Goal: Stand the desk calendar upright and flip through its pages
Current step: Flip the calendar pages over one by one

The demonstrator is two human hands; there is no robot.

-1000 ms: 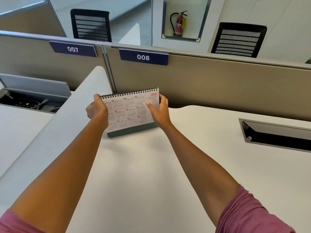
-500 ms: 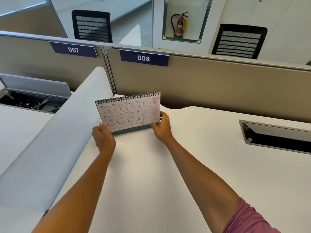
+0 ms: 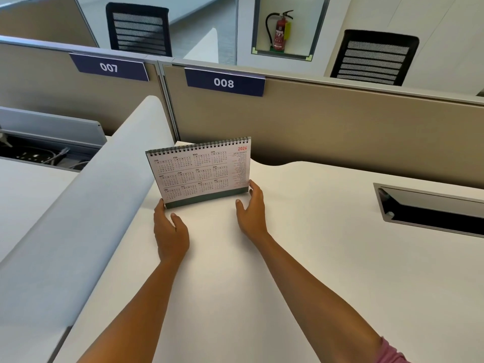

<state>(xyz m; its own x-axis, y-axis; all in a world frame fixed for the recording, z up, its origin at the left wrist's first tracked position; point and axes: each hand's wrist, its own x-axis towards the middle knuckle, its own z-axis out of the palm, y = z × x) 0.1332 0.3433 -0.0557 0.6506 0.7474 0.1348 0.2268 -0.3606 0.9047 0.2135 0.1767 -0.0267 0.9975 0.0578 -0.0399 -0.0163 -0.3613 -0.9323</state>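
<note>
Calendar: the desk calendar (image 3: 200,171) stands upright on its green base at the far edge of the white desk (image 3: 301,258), spiral at the top, the 2026 year-overview page facing the person.
Change: over the last second both hands have slid from the upper sides of the calendar down to its bottom corners, and it now rests on the desk.
Left hand (image 3: 169,231): fingers apart, fingertips touching the lower left corner, nothing clamped.
Right hand (image 3: 252,209): fingers spread, touching the lower right corner, no grasp.
Meaning: standing looks done; flipping not yet begun.
Surroundings: beige partition (image 3: 340,132) just behind, grey divider (image 3: 86,205) to the left.
</note>
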